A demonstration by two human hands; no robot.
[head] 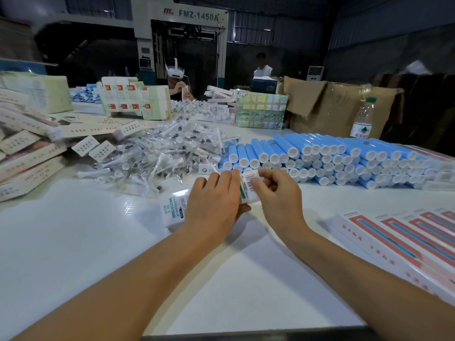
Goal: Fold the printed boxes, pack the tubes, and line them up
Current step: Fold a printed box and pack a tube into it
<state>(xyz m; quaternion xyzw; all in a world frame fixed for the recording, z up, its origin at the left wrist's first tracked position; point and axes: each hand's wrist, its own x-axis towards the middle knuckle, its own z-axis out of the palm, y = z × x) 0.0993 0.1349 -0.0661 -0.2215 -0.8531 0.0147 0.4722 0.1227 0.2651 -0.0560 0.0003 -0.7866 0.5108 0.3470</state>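
Evidently both the left hand (pixel 211 205) and right hand (pixel 275 193) grip a "SONIC ELECTRIC" box (pixel 172 210).

Two bare forearms reach in from the bottom edge, with no sleeves, gloves, watch or bands showing; the left hand (pixel 213 200) and the right hand (pixel 279 194) are bare too, without rings, the fingernails short and unpainted

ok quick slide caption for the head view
Both hands, left hand and right hand, hold a printed box beside stacked blue tubes.
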